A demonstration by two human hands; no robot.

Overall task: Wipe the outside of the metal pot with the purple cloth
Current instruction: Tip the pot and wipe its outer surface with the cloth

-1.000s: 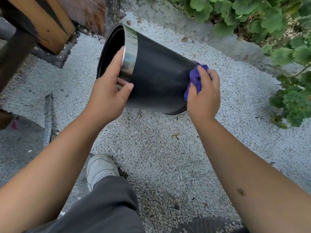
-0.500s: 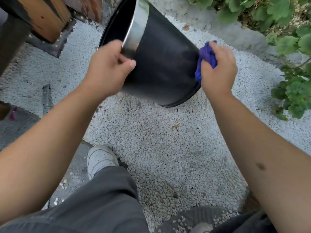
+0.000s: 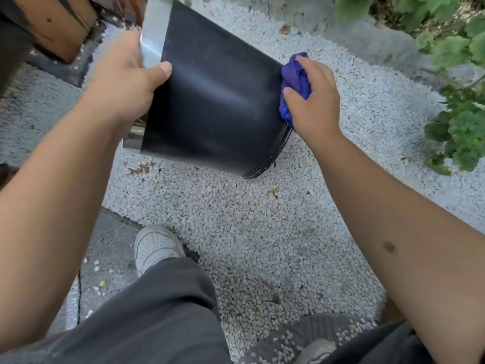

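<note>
White gravel [image 3: 236,232] covers the ground outdoors, bordered by a concrete kerb [image 3: 367,40] with green plants [image 3: 462,122] beyond it and a wooden structure [image 3: 52,24] at upper left. Head view, the only one supplied: the metal pot [image 3: 215,101] is held clear of the gravel, lying on its side, its shiny rim band toward the left and its dark base toward the right. The left hand [image 3: 123,82] grips the rim, thumb across the outer wall and fingers apparently tucked inside, evidently to steady the pot and present its wall for wiping. The right hand [image 3: 312,101] has its fingers curled round the bunched purple cloth [image 3: 295,77], pressing it against the wall at the base edge. A white shoe [image 3: 157,245] and grey trouser leg [image 3: 147,311] stand below. Motion blur obscures the rim detail.
</note>
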